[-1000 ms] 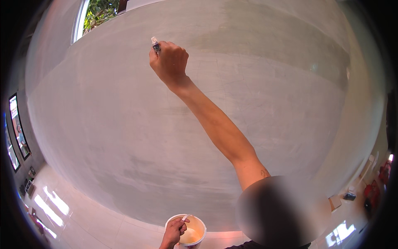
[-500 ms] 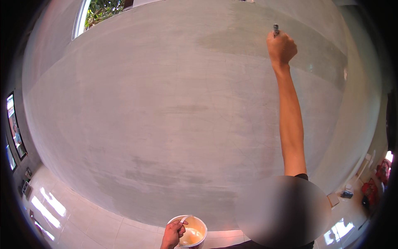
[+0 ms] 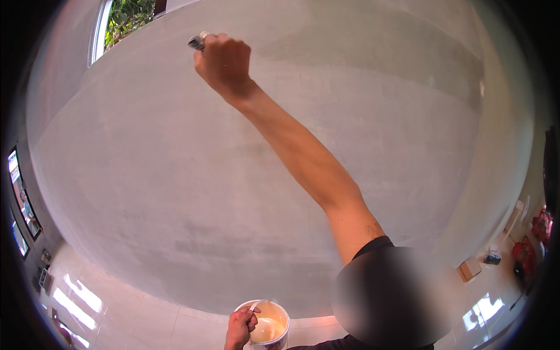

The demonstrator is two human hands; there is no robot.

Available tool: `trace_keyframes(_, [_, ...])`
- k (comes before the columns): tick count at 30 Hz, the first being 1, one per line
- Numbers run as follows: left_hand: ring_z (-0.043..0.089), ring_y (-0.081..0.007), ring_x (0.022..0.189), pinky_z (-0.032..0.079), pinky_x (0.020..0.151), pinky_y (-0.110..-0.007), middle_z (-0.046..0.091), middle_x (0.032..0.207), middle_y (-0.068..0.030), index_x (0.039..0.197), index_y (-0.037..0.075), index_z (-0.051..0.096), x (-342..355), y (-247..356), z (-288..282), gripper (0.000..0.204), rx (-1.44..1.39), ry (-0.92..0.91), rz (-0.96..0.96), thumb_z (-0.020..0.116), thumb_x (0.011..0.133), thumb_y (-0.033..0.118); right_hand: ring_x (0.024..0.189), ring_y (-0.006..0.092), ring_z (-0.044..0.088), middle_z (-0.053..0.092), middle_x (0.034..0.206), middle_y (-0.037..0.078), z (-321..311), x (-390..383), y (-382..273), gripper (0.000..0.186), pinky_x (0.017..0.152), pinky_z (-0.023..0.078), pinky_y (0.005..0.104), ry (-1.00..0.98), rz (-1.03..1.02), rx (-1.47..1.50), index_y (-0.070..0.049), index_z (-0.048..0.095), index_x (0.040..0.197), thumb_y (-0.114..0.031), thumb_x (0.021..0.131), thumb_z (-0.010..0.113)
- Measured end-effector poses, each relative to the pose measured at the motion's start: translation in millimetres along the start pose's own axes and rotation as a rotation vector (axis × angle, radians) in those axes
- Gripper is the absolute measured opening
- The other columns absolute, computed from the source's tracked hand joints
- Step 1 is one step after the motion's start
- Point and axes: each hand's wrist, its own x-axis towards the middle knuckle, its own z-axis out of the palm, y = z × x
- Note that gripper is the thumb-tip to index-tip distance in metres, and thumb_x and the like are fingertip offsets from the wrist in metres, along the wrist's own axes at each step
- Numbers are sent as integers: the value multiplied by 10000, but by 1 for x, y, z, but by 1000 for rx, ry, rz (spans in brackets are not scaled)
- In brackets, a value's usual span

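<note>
Left hand [image 3: 239, 326] clenched round handle [image 3: 254, 305] of bucket [image 3: 280, 311]; liquid [image 3: 266, 331] likely makes it heavy, sloshy: lift by handle, level. Right hand [image 3: 225, 65] grips tool [image 3: 196, 43], probably light, stiff.

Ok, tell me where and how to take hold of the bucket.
Best by its pale handle, likely from above and the left: it stands up over the rim, and the left hand closes on it from that side. The bucket opens upward with pale liquid inside, so hanging it from the handle should help keep it level.
</note>
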Motion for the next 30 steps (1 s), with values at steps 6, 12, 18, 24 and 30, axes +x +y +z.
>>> trace_keyframes(6, [297, -62, 464, 222, 434, -217, 417, 558, 3, 955, -40, 603, -4, -5, -1, 234, -37, -12, 24, 419, 950, 104, 497, 304, 628, 630, 584, 128, -111, -3, 88, 183, 453, 491, 415, 97, 107, -373, -74, 657, 661, -248, 716, 676])
trace_keyframes(12, [307, -60, 466, 232, 433, -213, 415, 557, 8, 963, -39, 603, 5, -16, -4, 234, -87, -62, 2, 423, 950, 110, 479, 244, 632, 613, 554, 81, -204, -20, 184, 147, 418, 474, 354, 21, 46, -794, -83, 639, 639, -162, 762, 657])
trace_keyframes(18, [318, -58, 467, 240, 431, -206, 417, 557, 8, 958, -35, 604, -5, -14, 1, 228, -88, 6, 10, 425, 945, 106, 469, 249, 626, 592, 553, 79, -119, -41, 158, 95, 418, 496, 360, 53, 4, -661, -48, 605, 691, -116, 749, 638])
trace_keyframes(24, [306, -61, 457, 240, 415, -214, 413, 555, 12, 950, -55, 579, -6, -15, 2, 231, -68, 57, 51, 431, 928, 120, 478, 283, 615, 589, 592, 113, -8, -56, 24, 47, 411, 485, 381, 42, 11, -121, -47, 572, 688, -61, 720, 604])
trace_keyframes(30, [292, -60, 442, 240, 408, -213, 407, 545, 13, 958, -54, 572, -4, -15, -10, 237, -73, 58, 89, 447, 941, 147, 475, 241, 596, 591, 629, 103, -18, -79, -45, 147, 408, 452, 313, -54, 61, 187, -21, 644, 816, -87, 688, 671])
